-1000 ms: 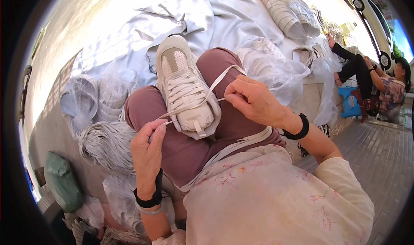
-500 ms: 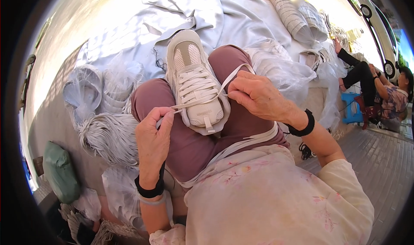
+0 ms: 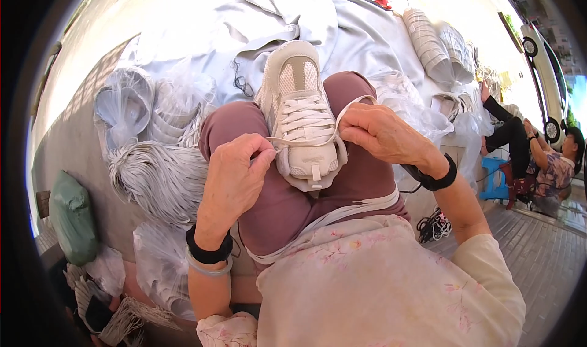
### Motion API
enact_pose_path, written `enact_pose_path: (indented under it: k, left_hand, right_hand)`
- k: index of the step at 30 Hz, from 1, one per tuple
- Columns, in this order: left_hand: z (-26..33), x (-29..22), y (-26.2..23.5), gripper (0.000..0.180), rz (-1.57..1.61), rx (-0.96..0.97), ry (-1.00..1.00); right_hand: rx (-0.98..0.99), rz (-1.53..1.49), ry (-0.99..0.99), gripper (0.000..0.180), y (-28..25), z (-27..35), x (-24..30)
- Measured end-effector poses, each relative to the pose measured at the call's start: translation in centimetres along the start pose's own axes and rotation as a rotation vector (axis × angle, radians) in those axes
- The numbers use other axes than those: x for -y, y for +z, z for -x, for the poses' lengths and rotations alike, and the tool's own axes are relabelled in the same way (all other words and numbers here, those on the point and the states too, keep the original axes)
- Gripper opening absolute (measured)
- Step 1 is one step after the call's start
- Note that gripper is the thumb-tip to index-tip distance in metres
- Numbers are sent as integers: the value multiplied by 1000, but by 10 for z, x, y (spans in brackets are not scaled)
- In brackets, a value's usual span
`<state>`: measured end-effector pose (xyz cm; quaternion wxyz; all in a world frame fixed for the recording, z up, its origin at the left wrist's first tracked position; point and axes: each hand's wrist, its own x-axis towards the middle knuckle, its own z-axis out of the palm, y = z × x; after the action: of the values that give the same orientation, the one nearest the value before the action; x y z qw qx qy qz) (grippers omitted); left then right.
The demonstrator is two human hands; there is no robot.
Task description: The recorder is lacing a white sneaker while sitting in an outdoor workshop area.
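Note:
A cream sneaker (image 3: pixel 310 158) with a mesh toe rests between my knees, its toe pointing away and its heel toward me. Flat white laces (image 3: pixel 304 113) cross its tongue through the eyelets. To the shoe's left, my left hand (image 3: pixel 237 169) is closed, pinching one lace end between thumb and fingers. At the right side, my right hand (image 3: pixel 382 133) is closed on the other lace, which loops up over its knuckles. One lace strand runs across the top of the tongue between the two hands. More loose laces (image 3: pixel 348 207) lie across my lap.
A large bundle of laces (image 3: pixel 156 179) lies left of my knee, beside bagged shoe parts (image 3: pixel 125 102). A green sack (image 3: pixel 73 218) stands farther left. Wrapped stacks (image 3: pixel 428 47) lie on the pale sheet (image 3: pixel 367 35) at far right. Another person (image 3: pixel 538 145) sits by a blue stool (image 3: pixel 494 179).
My left hand has moved up toward the shoe, and the lace strand now lies higher over the tongue. The whole view has shifted slightly. Both hands keep their pinch.

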<state>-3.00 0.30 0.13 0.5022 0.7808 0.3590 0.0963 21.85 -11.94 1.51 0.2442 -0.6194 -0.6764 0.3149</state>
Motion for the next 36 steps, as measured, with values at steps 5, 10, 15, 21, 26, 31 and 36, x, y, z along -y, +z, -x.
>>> enact_pose_path:
  k: [5,10,15,21,26,31,36]
  left_hand:
    - [-16,-9,-2,16,-131,87,102]
    - [-2,-15,5,15,265,-38,-326]
    - [7,0,28,21,12,-218,-14]
    - [28,-13,45,32,-417,-332,250]
    - [19,-7,42,30,-467,-311,271]
    - [15,-5,42,30,-365,-353,359]
    - [18,-11,47,23,-440,-326,331]
  right_hand:
    - [-62,140,58,15,12,5,7]
    - [-324,-1,255,25,23,27,23]
    - [-376,410,66,47,40,34,34]
    - [-81,694,45,33,54,27,26]
    - [-379,198,-3,34,46,26,4]
    - [-422,149,-10,28,56,37,9]
    - [-349,621,-83,32,53,29,24]
